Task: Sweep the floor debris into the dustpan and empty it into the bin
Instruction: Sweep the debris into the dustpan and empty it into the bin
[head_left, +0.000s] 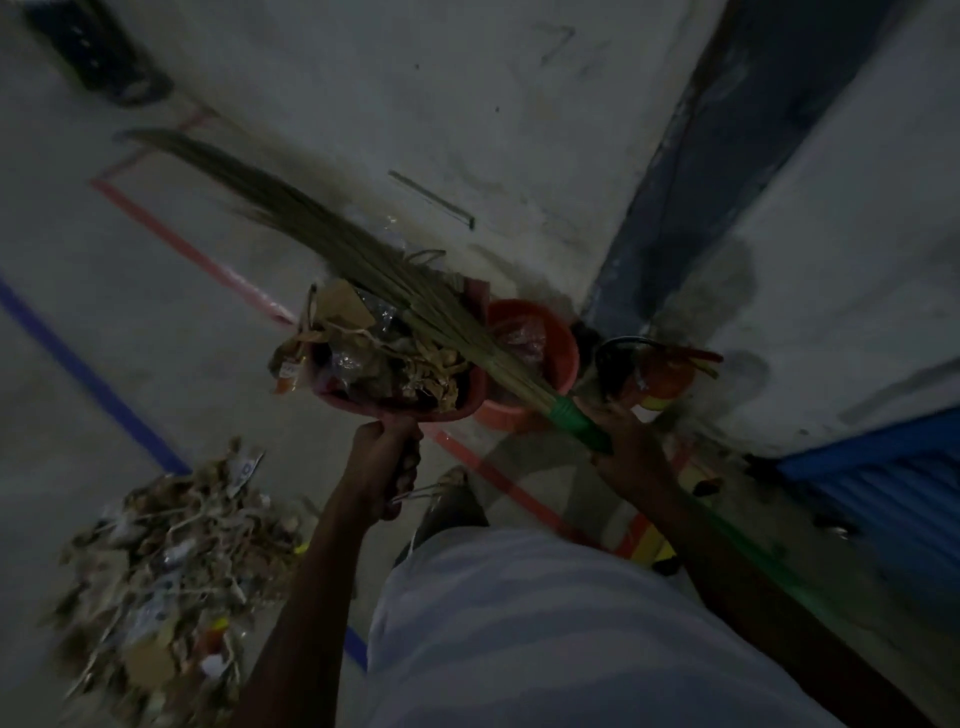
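the dark red plastic dustpan (400, 400) is held up off the floor, heaped with dry leaves, torn brown paper and bits of clear plastic wrap (374, 348). it sits just beside the round orange plastic bin (558, 358), which stands on the grey concrete floor (130, 322) at the foot of the pale wall, near the corner. the left hand (387, 457) has its fingers curled tight round the dustpan's handle, knuckles toward the camera. the right hand (623, 436) grips the green handle of a long straw broom (332, 244); the fingers wrap the handle where the green binding meets the bristles. the bristles lie across the load in the dustpan and reach out beyond it toward the wall. just beside the bin, against the wall, rests a small red fire extinguisher (667, 376). well apart from the bin, on the floor beside the left forearm, lies a loose pile of leaves, twigs and paper scraps (166, 561). red tape lines (182, 244) and a blue tape line (88, 374) run across the floor.
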